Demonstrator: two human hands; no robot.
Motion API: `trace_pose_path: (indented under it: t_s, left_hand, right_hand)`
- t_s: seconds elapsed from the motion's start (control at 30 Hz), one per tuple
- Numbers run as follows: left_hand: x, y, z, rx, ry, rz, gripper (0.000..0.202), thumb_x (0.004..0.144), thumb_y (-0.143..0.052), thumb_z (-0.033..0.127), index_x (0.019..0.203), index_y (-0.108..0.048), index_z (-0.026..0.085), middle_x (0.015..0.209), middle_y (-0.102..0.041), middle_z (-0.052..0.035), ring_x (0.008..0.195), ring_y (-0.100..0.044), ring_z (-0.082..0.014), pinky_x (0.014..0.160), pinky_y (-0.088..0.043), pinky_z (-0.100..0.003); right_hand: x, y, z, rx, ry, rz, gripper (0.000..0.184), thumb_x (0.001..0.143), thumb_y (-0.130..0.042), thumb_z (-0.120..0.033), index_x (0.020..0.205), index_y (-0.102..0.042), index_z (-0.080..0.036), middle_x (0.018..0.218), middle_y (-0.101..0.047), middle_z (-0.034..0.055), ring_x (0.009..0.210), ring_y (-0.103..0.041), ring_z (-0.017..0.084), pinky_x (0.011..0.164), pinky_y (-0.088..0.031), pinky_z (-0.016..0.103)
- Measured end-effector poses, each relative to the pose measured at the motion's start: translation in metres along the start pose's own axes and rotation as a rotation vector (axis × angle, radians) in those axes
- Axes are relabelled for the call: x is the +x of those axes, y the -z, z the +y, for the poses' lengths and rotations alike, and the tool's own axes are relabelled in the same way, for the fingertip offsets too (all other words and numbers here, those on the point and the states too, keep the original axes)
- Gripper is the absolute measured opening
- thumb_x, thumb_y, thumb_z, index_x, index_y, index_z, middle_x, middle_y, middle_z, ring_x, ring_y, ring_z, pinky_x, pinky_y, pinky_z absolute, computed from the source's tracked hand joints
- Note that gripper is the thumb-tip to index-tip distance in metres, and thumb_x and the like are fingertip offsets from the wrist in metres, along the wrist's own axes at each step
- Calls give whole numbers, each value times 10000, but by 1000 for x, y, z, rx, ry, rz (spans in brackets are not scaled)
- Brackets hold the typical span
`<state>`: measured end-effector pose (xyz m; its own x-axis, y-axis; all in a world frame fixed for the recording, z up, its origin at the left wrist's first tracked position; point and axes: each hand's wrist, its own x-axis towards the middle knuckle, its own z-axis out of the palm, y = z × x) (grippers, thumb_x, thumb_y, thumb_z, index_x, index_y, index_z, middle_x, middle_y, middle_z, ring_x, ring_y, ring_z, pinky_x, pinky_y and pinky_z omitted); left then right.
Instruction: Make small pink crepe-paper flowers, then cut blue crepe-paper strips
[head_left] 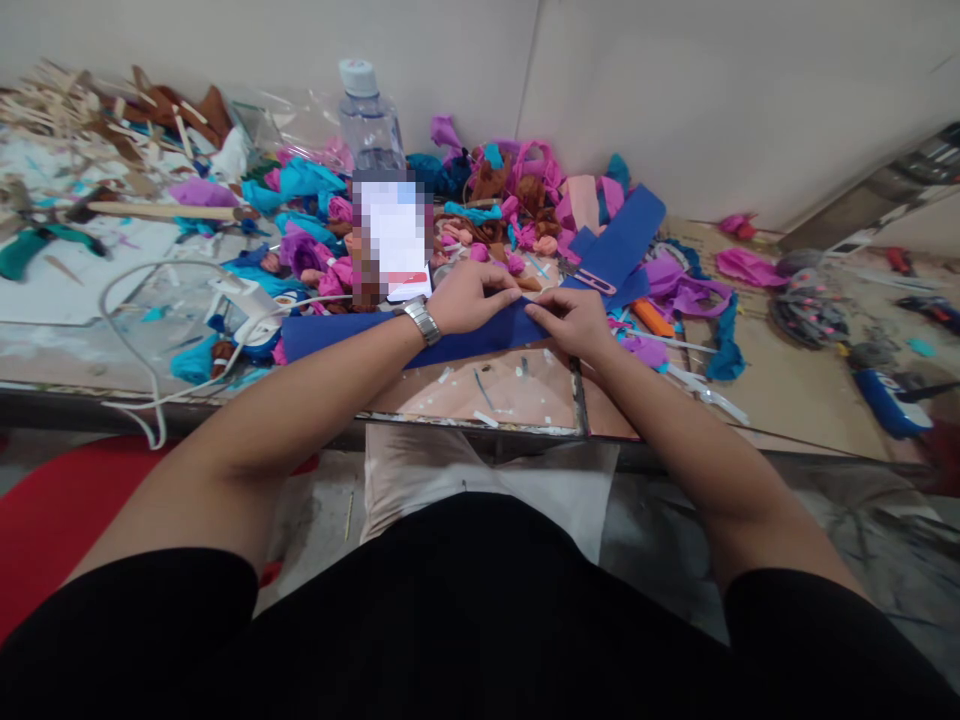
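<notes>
A long strip of dark blue crepe paper (pixel 337 338) lies along the front of the worktable, passing under my left wrist. My left hand (pixel 469 297) pinches its upper edge near the right end. Close beside it, my right hand (pixel 574 320) grips the same end between thumb and forefinger. The fingertips of both hands nearly meet. Behind my right hand are another folded blue piece (pixel 626 240) and small pink-handled thread snips (pixel 589 278). An orange-handled cutter (pixel 652 318) lies just to the right of that hand.
Behind my hands stand a lit phone (pixel 405 285) and a clear bottle (pixel 371 130). Crumpled coloured scraps (pixel 307 180) surround them. A white cable (pixel 157 370) loops over the table edge at left, near green-handled pliers (pixel 45 245). Wire spools (pixel 810 310) sit at right; a red stool (pixel 90 510) is lower left.
</notes>
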<state>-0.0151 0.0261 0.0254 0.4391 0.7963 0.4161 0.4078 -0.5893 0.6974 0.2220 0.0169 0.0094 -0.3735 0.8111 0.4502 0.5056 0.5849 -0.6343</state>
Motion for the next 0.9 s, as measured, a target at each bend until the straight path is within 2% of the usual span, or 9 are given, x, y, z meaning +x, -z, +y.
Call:
trace_pose_path:
  t_s: [0.13,0.27,0.47,0.67,0.9]
  left_hand:
    - [0,0,0,-18,-7,9,304,968,-639,433,917,-793,176,849,-774,-46,776,-671,-182,781,-538,-344]
    - [0,1,2,-6,-27,-20,312,954,-674,461,975,-804,178,913,-795,-57,817,-693,-189,789,-528,-338]
    - [0,2,2,37,-22,-37,310,955,-660,454,936,-803,180,858,-785,-45,762,-662,-178,729,-487,-321]
    - [0,2,1,45,-25,-59,330,949,-658,475,936,-812,183,830,-778,-35,745,-648,-178,715,-467,-321]
    - [1,1,-1,48,-40,-83,302,951,-655,457,953,-816,201,849,-790,-23,765,-662,-184,725,-466,-326]
  right_hand:
    - [0,1,0,11,-2,-30,324,933,-707,-498,898,-821,-197,772,-774,45,660,-624,197,633,-428,341]
    - [0,0,-1,32,11,-30,309,932,-714,-475,901,-832,-191,786,-787,49,666,-636,197,638,-432,337]
    - [-1,0,0,47,7,-32,320,880,-772,-486,930,-828,-175,787,-775,50,646,-607,183,614,-411,324]
    - [-1,3,-4,45,14,-81,399,977,-632,-541,933,-815,-190,820,-779,50,712,-649,203,660,-445,336]
    - [0,1,-3,42,17,-60,352,961,-667,-511,889,-816,-200,797,-779,53,694,-654,209,652,-451,345]
